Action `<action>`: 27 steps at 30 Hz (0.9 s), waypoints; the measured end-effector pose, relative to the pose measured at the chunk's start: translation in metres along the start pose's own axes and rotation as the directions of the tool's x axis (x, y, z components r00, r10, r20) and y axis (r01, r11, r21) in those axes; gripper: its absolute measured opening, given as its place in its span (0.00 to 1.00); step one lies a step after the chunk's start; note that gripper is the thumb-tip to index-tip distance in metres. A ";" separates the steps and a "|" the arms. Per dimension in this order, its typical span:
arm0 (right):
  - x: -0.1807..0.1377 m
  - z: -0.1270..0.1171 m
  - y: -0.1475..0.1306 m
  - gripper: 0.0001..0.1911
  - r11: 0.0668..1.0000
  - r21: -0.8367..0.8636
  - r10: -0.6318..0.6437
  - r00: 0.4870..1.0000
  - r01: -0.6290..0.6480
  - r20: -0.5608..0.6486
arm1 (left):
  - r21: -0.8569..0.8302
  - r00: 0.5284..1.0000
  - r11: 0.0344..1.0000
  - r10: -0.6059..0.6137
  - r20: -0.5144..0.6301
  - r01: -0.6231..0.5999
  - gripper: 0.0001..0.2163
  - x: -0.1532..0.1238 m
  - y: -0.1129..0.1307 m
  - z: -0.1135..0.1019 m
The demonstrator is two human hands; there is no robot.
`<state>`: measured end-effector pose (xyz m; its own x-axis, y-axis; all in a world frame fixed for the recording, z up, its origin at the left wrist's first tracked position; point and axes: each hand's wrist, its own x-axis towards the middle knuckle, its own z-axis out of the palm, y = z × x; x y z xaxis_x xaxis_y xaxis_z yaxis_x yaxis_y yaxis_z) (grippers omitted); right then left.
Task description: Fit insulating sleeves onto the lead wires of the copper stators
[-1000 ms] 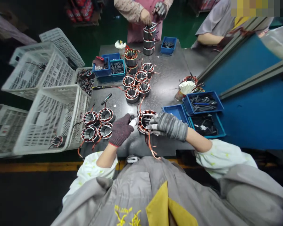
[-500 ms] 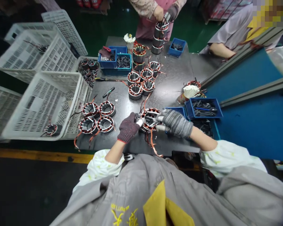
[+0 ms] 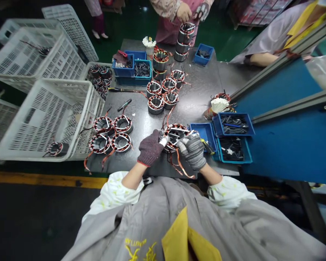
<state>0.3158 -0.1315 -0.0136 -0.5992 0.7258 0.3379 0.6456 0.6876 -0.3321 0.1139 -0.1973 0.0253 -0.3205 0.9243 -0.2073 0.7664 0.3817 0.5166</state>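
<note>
A motor stator [image 3: 176,131] with copper windings and white lacing round its rim stands on the dark table in front of me. My left hand [image 3: 153,146], in a dark maroon glove with white tape on a fingertip, grips its left side. Bent fingers of my right hand [image 3: 192,149], in a grey striped glove, close on the right front rim. Any small piece between those fingertips is hidden. Orange lead wires [image 3: 180,163] hang from the stator towards the table's front edge.
Several stators [image 3: 121,142] stand at left, more [image 3: 155,104] beyond. At right are a blue tray [image 3: 202,127] with a yellow-handled tool and bins [image 3: 235,149] of black pieces. White crates [image 3: 43,119] stand left. A co-worker's hand [image 3: 184,12] is above a stator stack [image 3: 185,34].
My right hand has moved left and closer to me, curling its fingers onto the stator's rim. The blue tray behind it now shows. The co-worker's gloved hand has lifted off the stack.
</note>
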 end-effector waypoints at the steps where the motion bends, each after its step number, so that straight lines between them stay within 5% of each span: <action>1: -0.003 0.005 -0.003 0.22 0.998 0.041 0.041 0.999 -0.040 -0.034 | 0.004 1.000 1.000 0.005 0.004 -0.005 0.14 -0.001 -0.001 0.000; 6: -0.004 0.020 -0.004 0.24 0.932 0.250 0.306 0.941 -0.264 -0.148 | -0.012 1.000 1.000 0.021 0.001 -0.021 0.14 -0.006 -0.002 -0.001; 9: -0.001 0.010 0.012 0.28 0.821 0.416 0.467 0.879 -0.392 -0.092 | -0.071 1.000 0.997 -0.003 -0.015 0.002 0.15 -0.006 -0.001 -0.001; 11: 0.004 -0.006 0.024 0.26 0.843 0.415 0.386 0.922 -0.342 -0.024 | -0.101 0.999 0.994 -0.037 -0.013 0.036 0.16 -0.004 0.001 -0.001; 13: 0.012 -0.024 0.029 0.22 0.947 0.275 0.148 0.986 -0.165 0.082 | -0.104 0.998 0.993 -0.057 -0.004 0.056 0.17 -0.001 0.002 0.000; 16: 0.026 -0.042 0.025 0.19 0.988 0.032 -0.152 0.935 0.149 0.321 | -0.080 0.999 0.995 -0.051 0.001 0.051 0.17 0.003 0.002 0.001; 19: 0.029 -0.035 0.013 0.21 0.970 -0.042 -0.204 0.901 0.237 0.383 | -0.081 0.999 0.995 -0.050 0.001 0.050 0.16 0.004 0.002 0.002; 23: 0.018 -0.001 0.008 0.23 0.994 0.067 0.084 0.991 -0.092 0.105 | -0.082 0.999 0.995 -0.054 -0.009 0.053 0.15 0.002 0.005 0.004; 25: 0.015 0.010 0.018 0.27 0.934 0.188 0.317 0.947 -0.304 -0.043 | -0.069 0.999 0.996 -0.049 -0.023 0.048 0.15 0.000 0.006 0.005; 27: 0.017 0.007 0.036 0.32 0.839 0.299 0.513 0.843 -0.454 -0.159 | -0.061 0.998 0.997 -0.050 -0.031 0.048 0.15 -0.001 0.004 0.006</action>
<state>0.3253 -0.0944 -0.0257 -0.0987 0.9619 0.2548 0.6726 0.2532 -0.6953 0.1210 -0.1968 0.0230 -0.3754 0.9033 -0.2075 0.7146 0.4247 0.5559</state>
